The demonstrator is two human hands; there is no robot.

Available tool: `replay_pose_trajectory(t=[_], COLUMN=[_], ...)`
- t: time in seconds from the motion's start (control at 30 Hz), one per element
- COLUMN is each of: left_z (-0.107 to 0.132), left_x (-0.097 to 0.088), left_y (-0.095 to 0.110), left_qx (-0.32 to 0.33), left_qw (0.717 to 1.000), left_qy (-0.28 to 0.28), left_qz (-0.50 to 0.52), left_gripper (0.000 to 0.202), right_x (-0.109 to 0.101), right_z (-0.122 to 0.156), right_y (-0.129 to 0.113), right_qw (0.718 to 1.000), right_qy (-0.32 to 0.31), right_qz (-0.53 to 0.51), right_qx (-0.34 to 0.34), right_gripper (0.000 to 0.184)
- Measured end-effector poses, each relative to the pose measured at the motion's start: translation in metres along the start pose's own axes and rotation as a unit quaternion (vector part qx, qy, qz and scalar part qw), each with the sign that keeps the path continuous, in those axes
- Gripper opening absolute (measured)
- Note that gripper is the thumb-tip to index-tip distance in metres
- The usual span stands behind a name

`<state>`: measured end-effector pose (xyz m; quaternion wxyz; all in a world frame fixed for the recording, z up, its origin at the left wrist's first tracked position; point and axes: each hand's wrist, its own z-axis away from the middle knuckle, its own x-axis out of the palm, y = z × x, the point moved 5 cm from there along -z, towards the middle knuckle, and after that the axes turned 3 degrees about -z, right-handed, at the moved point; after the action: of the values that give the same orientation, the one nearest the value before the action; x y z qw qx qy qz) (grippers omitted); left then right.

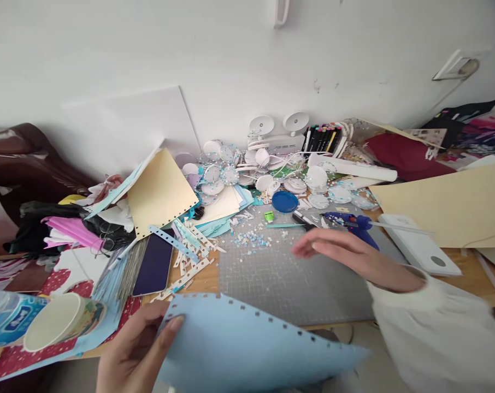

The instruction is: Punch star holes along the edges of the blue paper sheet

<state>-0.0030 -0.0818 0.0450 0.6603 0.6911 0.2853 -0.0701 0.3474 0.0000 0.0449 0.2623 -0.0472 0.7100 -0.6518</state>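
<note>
My left hand point(143, 346) pinches the left corner of a light blue sheet of paper point(247, 346) between thumb and fingers. Small punched holes run along that sheet's upper edge, and its right tip is blurred. Over the grey cutting mat point(313, 295), my right hand point(349, 254) is raised with fingers stretched out, holding nothing. Behind it lies a blue glue gun point(354, 221). Tiny pale blue and white paper bits point(247, 240) are scattered on the mat, near a small green object point(269, 216) and a round blue lid point(284, 201).
At left are a paper cup point(63, 322), a dark phone point(153, 265), punched paper strips point(192, 273) and a cream sheet point(161, 191). White round pieces point(264, 183) and marker pens point(322, 140) crowd the back. A white box-like device point(422, 245) and yellow card point(448, 207) lie right.
</note>
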Motion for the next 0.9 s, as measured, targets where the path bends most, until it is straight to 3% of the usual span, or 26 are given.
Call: replay_pose_trajectory(t=[0.07,0.13,0.27,0.37,0.47,0.57,0.6,0.67,0.77,0.83,0.9], left_z=[-0.008,-0.014,-0.019,-0.023,-0.034,-0.047,-0.051,-0.059,-0.069,-0.074,-0.075], left_x=[0.015,0.031,0.053,0.057,0.056,0.057,0.056,0.054,0.054,0.059,0.068], left_y=[-0.013,-0.022,-0.028,-0.017,0.013,0.057,0.072,0.098,0.116,0.109,0.090], left_qx=[-0.022,-0.050,-0.089,-0.037,0.091,0.240,0.280,0.344,0.378,0.354,0.314], left_qw=[0.999,0.994,0.983,0.991,0.991,0.956,0.940,0.912,0.884,0.883,0.883], left_qy=[-0.028,-0.045,-0.069,-0.076,-0.097,-0.143,-0.156,-0.179,-0.219,-0.245,-0.290], left_qz=[0.028,0.085,0.147,0.102,0.016,-0.092,-0.114,-0.137,-0.165,-0.187,-0.194], left_gripper=[0.028,0.032,0.034,0.030,0.022,0.014,0.012,0.012,0.014,0.016,0.015], right_x=[-0.004,-0.008,-0.012,-0.006,0.009,0.033,0.040,0.047,0.050,0.051,0.054], right_z=[0.027,0.047,0.060,0.053,0.040,0.027,0.023,0.018,0.019,0.027,0.036], right_y=[-0.003,0.004,0.020,0.018,-0.003,-0.028,-0.032,-0.038,-0.026,-0.006,0.020], right_qw=[0.997,0.986,0.951,0.940,0.944,0.962,0.968,0.977,0.987,0.988,0.988], right_qy=[-0.054,-0.056,0.029,0.072,0.084,0.027,0.007,0.029,0.079,0.113,0.109], right_qz=[0.044,0.154,0.308,0.334,0.319,0.264,0.246,0.210,0.138,0.101,0.082], right_qx=[0.028,0.046,0.009,-0.011,-0.036,-0.061,-0.042,-0.024,0.018,0.039,0.077], right_gripper=[0.031,0.032,0.036,0.031,0.033,0.036,0.035,0.018,0.024,0.028,0.029])
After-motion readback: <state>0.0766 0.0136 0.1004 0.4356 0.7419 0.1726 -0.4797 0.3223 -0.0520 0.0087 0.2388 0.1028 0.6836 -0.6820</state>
